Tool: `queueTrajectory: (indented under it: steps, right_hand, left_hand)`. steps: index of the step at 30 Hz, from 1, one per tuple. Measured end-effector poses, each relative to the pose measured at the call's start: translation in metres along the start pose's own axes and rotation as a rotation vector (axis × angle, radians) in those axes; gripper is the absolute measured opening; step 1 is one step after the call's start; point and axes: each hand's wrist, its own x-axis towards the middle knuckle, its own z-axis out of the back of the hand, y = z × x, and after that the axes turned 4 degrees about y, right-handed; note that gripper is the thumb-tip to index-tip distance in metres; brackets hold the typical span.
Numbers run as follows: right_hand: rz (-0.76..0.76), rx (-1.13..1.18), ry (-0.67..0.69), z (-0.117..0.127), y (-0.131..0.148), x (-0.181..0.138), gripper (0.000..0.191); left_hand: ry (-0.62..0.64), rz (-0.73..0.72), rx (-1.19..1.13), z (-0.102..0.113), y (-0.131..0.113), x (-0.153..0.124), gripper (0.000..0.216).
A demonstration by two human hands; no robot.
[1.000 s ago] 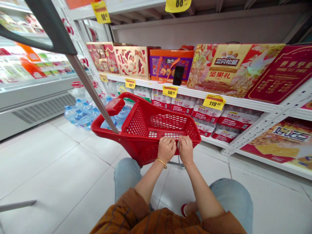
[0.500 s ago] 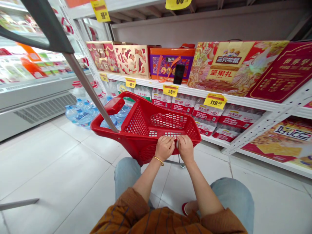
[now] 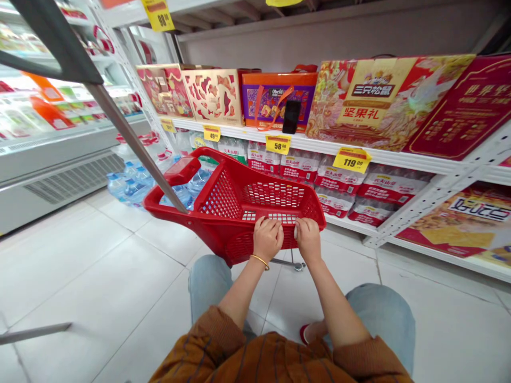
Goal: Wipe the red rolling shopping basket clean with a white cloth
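A red plastic shopping cart [image 3: 227, 234] with perforated walls stands in front of my knees, its basket showing only the slotted floor. My left hand [image 3: 268, 237], with a gold bangle at the wrist, has its fingers curled over the near rim. Just to the right, my right hand [image 3: 308, 238] is closed on the same rim, a short gap between the two. A small pale patch shows at the right hand's inner edge; I cannot make out what it is. Palms and thumbs are mostly hidden.
A white shelf [image 3: 423, 166] holds gift boxes, including a nut gift box [image 3: 363, 106], with a black phone [image 3: 291, 117] leaning on a purple box [image 3: 255, 101]. Packs of bottled water [image 3: 299, 166] sit below. A grey pole [image 3: 131, 141] slants across the cart's left; a refrigerated case [image 3: 72, 170] stands beyond.
My hands have moved apart along the rim, the right one shifting right and the left slightly left. The view has shifted slightly.
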Motion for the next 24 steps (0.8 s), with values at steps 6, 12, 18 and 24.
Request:
queueTrajectory:
  steps: [6, 12, 18, 24]
  right_hand:
    - [-0.035, 0.024, 0.040, 0.004, 0.004, 0.002, 0.029]
    - [0.016, 0.026, 0.056, 0.003, -0.006, -0.004, 0.027]
    - [0.023, 0.041, 0.011, 0.001, -0.022, -0.008, 0.024]
    - [-0.025, 0.068, -0.005, 0.006, -0.040, -0.011, 0.024]
  left_hand:
    - [0.098, -0.084, 0.023, -0.018, -0.021, 0.005, 0.033]
    - [0.151, -0.046, 0.002, -0.028, -0.032, 0.008, 0.032]
    - [0.185, -0.097, -0.019, -0.024, -0.022, 0.010, 0.029]
    - [0.178, -0.093, -0.037, -0.026, -0.019, 0.010, 0.030]
